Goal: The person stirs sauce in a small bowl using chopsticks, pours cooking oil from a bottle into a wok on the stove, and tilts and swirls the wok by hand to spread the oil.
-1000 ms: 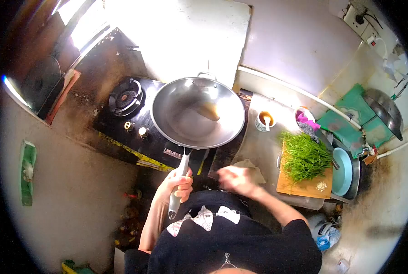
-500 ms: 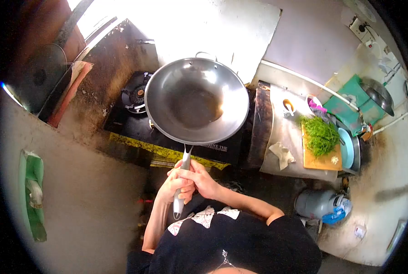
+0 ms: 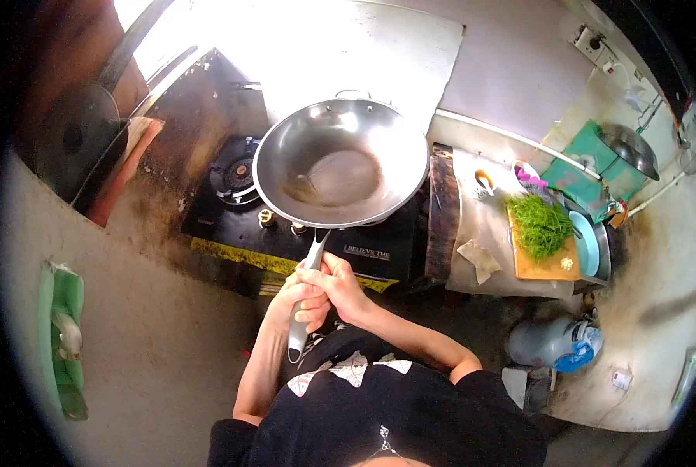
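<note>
A large steel wok [image 3: 340, 136] is over the right side of the black gas stove [image 3: 231, 233], its rim tilted. A thin pool of liquid with a brownish edge [image 3: 301, 189] lies low in the wok. Both my hands are closed on its long metal handle [image 3: 314, 253]. My left hand [image 3: 288, 300] wraps the handle from the left, and my right hand [image 3: 338, 286] clasps it from the right, its fingers overlapping the left ones. The handle's end sticks out below them, near my shirt. The wok hides the burner beneath it.
An uncovered burner [image 3: 239, 169] is on the left. To the right, a cutting board [image 3: 523, 265] bears chopped greens [image 3: 540, 226] and bits of garlic, beside a blue basin [image 3: 591, 253], a cloth [image 3: 480, 259] and a small cup [image 3: 484, 180]. A gas cylinder [image 3: 531, 345] stands below.
My hands and the handle have shifted slightly, and the wok's near rim has risen, showing the stove knobs. The brownish liquid has moved from the right side to the left front.
</note>
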`<state>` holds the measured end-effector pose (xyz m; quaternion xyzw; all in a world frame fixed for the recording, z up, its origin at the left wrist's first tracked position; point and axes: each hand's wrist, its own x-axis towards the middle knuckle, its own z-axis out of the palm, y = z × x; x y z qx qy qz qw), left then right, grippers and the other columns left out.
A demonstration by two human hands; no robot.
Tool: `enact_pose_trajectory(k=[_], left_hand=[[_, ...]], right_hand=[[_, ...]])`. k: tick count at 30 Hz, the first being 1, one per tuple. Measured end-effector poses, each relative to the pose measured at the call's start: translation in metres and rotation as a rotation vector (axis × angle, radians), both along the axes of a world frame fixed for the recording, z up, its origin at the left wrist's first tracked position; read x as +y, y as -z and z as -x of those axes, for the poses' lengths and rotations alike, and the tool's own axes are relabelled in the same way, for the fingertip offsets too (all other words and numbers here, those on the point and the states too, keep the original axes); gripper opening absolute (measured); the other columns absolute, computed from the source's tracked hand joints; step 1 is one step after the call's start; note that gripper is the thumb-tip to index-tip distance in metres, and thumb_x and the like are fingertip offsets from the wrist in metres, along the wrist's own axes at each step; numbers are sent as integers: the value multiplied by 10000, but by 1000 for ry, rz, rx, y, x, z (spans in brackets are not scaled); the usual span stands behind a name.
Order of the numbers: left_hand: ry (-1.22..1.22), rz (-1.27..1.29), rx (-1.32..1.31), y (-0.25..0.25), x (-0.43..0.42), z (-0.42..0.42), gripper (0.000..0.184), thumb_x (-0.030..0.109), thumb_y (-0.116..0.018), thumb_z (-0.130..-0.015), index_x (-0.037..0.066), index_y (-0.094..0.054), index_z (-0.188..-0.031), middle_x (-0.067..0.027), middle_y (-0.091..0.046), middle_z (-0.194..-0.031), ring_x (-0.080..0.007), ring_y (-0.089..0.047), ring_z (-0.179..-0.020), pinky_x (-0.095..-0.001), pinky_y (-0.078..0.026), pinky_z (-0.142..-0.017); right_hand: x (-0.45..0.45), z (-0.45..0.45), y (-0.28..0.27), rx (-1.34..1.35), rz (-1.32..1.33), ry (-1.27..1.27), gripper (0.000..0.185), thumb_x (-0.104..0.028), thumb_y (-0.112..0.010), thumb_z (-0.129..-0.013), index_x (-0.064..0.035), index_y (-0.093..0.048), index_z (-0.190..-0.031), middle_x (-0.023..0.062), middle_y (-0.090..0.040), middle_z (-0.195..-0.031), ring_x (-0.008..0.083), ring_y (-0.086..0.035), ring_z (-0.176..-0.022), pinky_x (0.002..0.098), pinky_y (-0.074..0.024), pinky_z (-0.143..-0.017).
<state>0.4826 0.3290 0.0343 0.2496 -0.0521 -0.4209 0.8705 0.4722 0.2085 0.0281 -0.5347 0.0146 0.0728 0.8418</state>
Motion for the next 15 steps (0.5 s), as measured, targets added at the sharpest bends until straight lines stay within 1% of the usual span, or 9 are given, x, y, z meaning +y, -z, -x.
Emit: enact_pose_trajectory(k=[2, 4, 7, 8, 9, 11, 12, 13, 15], left_hand=[[26, -5, 13, -3, -6, 1, 191, 76, -533, -791, 71, -414, -940, 4, -376, -527, -89, -390, -344, -238, -363, -274], [48, -29, 28, -4, -12, 4, 193, 79, -534, -791, 72, -416, -943, 5, -378, -529, -87, -391, -346, -240, -370, -276], [66, -117, 53, -1, -18, 10, 224, 106, -551, -790, 68, -420, -968, 7, -377, -531, -84, -396, -350, -253, -397, -287], [37, -145, 58, -5, -22, 14, 250, 125, -566, -784, 59, -422, -979, 5, -379, -535, -84, -403, -356, -256, -400, -294], [41, -151, 62, -3, -24, 16, 250, 125, -566, -784, 59, -422, -979, 5, -379, -535, -84, -403, -356, -256, -400, -294], [107, -265, -1, -1, -23, 19, 266, 128, -575, -775, 64, -421, -983, 3, -379, -537, -86, -406, -356, -259, -402, -297], [98, -304, -9, -6, -24, 24, 236, 124, -577, -771, 52, -431, -941, 1, -386, -534, -91, -404, -353, -260, -398, -300], [102, -308, -7, -4, -21, 26, 236, 124, -577, -771, 52, -431, -941, 1, -386, -534, -91, -404, -353, -260, -398, -300], [144, -366, -12, 0, -13, 29, 195, 119, -573, -769, 43, -437, -887, -2, -391, -529, -96, -404, -350, -262, -389, -299]], right_hand=[[-8, 3, 2, 23, -24, 17, 153, -159, -625, -809, -48, -523, -837, -33, -497, -708, 42, -461, -642, 192, -403, -581], [-17, 7, 11, 46, -45, -26, 151, -143, -590, -845, -32, -539, -934, 29, -586, -816, 63, -548, -710, 200, -458, -639], [-26, 17, 11, 75, -138, -27, 171, -155, -588, -849, -25, -538, -949, 38, -593, -839, 71, -556, -738, 206, -461, -662], [-29, 20, 13, 67, -140, -38, 189, -166, -582, -855, -21, -532, -966, 46, -593, -857, 85, -559, -774, 223, -462, -701], [-30, 24, 15, 70, -146, -34, 189, -166, -582, -855, -21, -532, -966, 46, -593, -857, 85, -559, -774, 223, -462, -701], [-32, 31, 21, 85, -196, -62, 218, -185, -583, -852, -21, -523, -981, 47, -590, -863, 103, -551, -794, 242, -447, -747], [-33, 33, 25, 84, -232, -110, 238, -200, -586, -854, -25, -518, -1001, 48, -585, -889, 104, -546, -826, 249, -441, -767], [-31, 35, 28, 86, -236, -106, 238, -200, -586, -854, -25, -518, -1001, 48, -585, -889, 104, -546, -826, 249, -441, -767], [-27, 38, 30, 77, -255, -181, 242, -204, -585, -858, -29, -519, -1012, 33, -581, -895, 98, -542, -834, 250, -438, -774]])
